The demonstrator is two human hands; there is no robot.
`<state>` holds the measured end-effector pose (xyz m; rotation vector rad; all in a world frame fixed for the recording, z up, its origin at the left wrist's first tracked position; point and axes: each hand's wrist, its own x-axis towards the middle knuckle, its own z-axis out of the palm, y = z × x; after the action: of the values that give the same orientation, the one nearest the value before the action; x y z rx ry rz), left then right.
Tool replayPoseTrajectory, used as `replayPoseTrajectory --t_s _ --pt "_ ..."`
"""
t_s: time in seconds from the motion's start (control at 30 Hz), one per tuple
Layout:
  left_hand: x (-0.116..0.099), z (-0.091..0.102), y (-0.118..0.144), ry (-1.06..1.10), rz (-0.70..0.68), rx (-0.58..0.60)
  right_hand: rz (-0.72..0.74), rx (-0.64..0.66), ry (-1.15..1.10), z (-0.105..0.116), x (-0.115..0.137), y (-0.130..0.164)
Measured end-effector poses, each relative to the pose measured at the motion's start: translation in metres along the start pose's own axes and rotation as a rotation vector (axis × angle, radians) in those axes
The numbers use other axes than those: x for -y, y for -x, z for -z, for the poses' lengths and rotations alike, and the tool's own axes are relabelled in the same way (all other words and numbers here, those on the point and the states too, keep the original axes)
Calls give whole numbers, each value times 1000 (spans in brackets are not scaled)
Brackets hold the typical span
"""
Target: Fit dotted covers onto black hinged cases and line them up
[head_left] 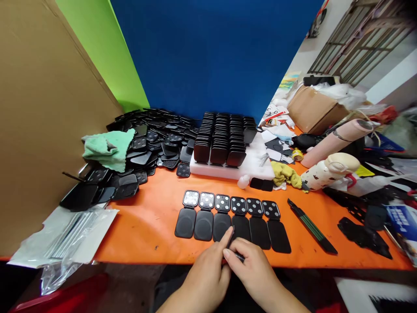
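My left hand and my right hand meet at the front edge of the table. Between them shows a slim dark tool with a ribbed part, mostly covered by my fingers; its kind is unclear. My right fingers are closed around it. My left index finger points forward along a thin dark edge, the other fingers curled. Just beyond lies a row of several unfolded black hinged cases. Their upper small panels carry round silver discs; the lower panels are plain black.
A black-and-green utility knife lies right of the row. Stacked black cases stand on a white foam block. Loose black cases pile up behind left, near a green cloth. Bottles stand at right.
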<state>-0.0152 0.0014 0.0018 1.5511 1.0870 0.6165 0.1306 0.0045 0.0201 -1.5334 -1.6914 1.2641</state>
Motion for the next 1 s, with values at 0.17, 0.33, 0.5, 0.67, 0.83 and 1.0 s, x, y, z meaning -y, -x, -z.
replayPoseTrajectory --t_s 0.17,0.33,0.5,0.67,0.83,1.0 --pt "11 -11 0 556 218 144 -144 75 -365 7 -3 -10" --pt "13 -1 4 234 82 41 -61 72 -34 24 7 -14" --pt "7 9 11 -239 -83 19 -47 140 95 30 14 -9" --pt "8 8 18 -382 -113 24 -114 186 -100 22 7 -5" --pt "10 2 19 -268 -101 -16 -153 65 -277 5 3 -2" --pt "8 0 7 246 79 -127 -177 96 -453 -5 0 -5"
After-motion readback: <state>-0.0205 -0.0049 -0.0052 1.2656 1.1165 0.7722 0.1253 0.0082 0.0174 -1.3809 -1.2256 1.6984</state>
